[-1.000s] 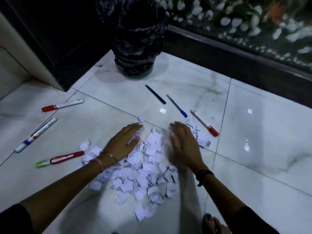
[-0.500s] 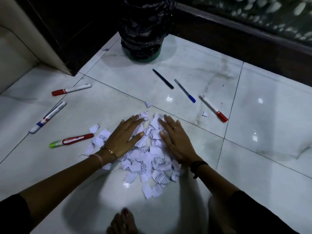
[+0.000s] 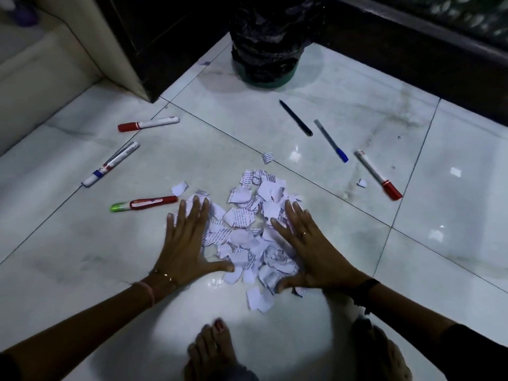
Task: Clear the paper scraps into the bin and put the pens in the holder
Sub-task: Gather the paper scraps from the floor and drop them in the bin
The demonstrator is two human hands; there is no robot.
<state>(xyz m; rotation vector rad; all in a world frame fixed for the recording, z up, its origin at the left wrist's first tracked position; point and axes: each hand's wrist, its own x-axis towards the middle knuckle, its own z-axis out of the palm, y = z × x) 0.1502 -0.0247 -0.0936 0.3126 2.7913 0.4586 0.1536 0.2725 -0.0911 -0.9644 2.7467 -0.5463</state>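
Note:
A heap of torn printed paper scraps (image 3: 247,232) lies on the white tiled floor. My left hand (image 3: 187,243) rests flat against the heap's left side, fingers spread. My right hand (image 3: 310,251) lies flat on its right side, fingers apart. Neither hand holds anything. Stray scraps sit further out: one scrap (image 3: 268,157) beyond the heap and a small scrap (image 3: 361,183) to the right. Pens lie around: a red-and-green pen (image 3: 144,203), a blue-banded marker (image 3: 111,164), a red-capped marker (image 3: 148,124), a black pen (image 3: 296,117), a blue pen (image 3: 331,140), another red marker (image 3: 378,174). The bin (image 3: 265,50), lined with a black bag, stands at the back.
A dark wooden cabinet (image 3: 165,37) and a dark skirting ledge (image 3: 412,45) close off the back. A beige step (image 3: 41,64) rises at the left. My bare feet (image 3: 211,350) rest on the floor just below the heap. No pen holder is in view.
Both hands have slid back toward me and apart to the heap's flanks, pushing the scraps into a tighter pile. The camera has tilted down, and my feet show more.

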